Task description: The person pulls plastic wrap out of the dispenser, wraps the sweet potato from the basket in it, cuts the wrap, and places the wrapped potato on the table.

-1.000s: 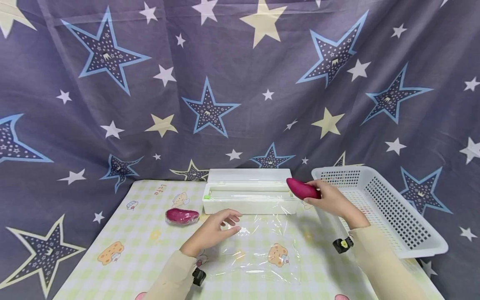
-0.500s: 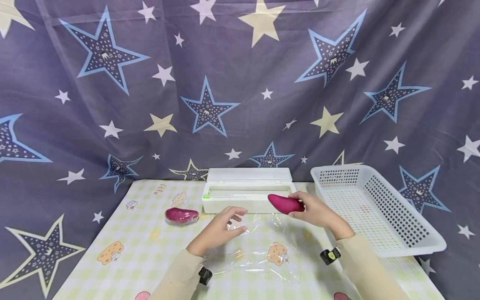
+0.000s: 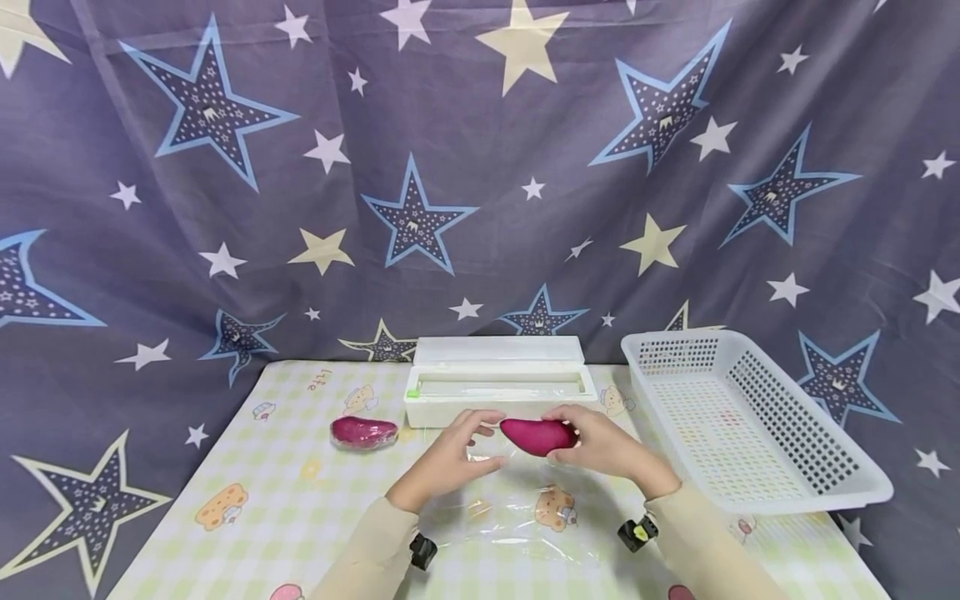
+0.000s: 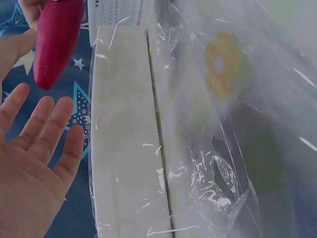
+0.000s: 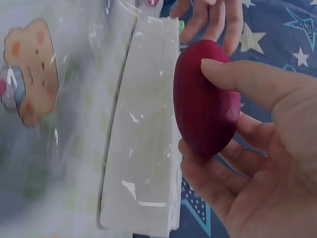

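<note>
My right hand [image 3: 609, 446] grips a smooth purple-red sweet potato [image 3: 536, 437] by its right end, thumb on one side and fingers on the other, as the right wrist view shows. The potato [image 5: 204, 99] is held above a sheet of clear plastic wrap [image 3: 517, 525]. My left hand [image 3: 450, 458] is beside its pointed tip, fingers spread and slightly bent. In the left wrist view a gap shows between that tip and the left fingers [image 4: 47, 124]. The wrap comes from a white dispenser box [image 3: 480, 412] with its lid raised, behind both hands.
A second sweet potato [image 3: 363, 432], covered in clear wrap, lies on the checked tablecloth [image 3: 262, 500] left of the box. On the right stands a white perforated basket [image 3: 765, 425]. A star-patterned curtain [image 3: 480, 167] hangs behind the table.
My right hand has carried the sweet potato left and toward me, from beside the basket to over the wrap. My left hand has shifted slightly right, closer to the potato's tip.
</note>
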A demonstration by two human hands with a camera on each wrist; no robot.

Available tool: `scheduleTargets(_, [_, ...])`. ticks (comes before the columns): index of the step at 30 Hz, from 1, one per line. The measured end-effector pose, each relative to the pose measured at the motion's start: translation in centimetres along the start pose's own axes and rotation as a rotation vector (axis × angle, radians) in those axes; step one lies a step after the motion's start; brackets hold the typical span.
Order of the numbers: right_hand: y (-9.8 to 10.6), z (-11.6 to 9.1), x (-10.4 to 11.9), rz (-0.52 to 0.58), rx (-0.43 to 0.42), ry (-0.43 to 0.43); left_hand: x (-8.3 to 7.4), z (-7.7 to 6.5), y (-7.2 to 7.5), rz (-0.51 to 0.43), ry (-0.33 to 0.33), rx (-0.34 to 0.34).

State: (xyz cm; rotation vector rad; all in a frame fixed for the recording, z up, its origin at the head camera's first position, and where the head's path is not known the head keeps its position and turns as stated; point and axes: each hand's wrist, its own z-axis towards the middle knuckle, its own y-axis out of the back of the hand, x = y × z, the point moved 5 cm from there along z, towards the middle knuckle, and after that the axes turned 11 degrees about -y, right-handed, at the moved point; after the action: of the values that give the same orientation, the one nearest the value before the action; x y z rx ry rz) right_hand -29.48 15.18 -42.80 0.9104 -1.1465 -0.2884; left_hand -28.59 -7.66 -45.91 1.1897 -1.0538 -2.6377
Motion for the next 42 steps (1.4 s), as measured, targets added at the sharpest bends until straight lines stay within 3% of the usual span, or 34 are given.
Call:
scheduleTargets(9, [-2.0, 0.1, 1.2, 0.069, 0.080, -0.010, 0.0, 0.2, -0.3, 0.004, -0.066, 0.003])
scheduleTargets(18, [-2.9, -0.4, 0.6, 0.204, 0.099, -0.023, 0.6, -0.9, 0.3, 0.002, -0.048, -0.018])
scheduleTargets(22, [-3.4, -0.5, 0.4, 0.214, 0.113, -0.017, 0.6, -1.4, 0.6, 0.001, -0.044, -0.018])
scheduleTargets(34, [-5.1, -1.4, 0.3, 0.178, 0.173, -0.054, 1.0, -3.3, 0.0, -0.013, 0.001, 0.103])
scheduleTargets(42, [-7.1, -2.1, -0.5, 0.292, 0.292, -0.159, 1.6, -4.8, -1.0, -0.093, 0.037, 0.158])
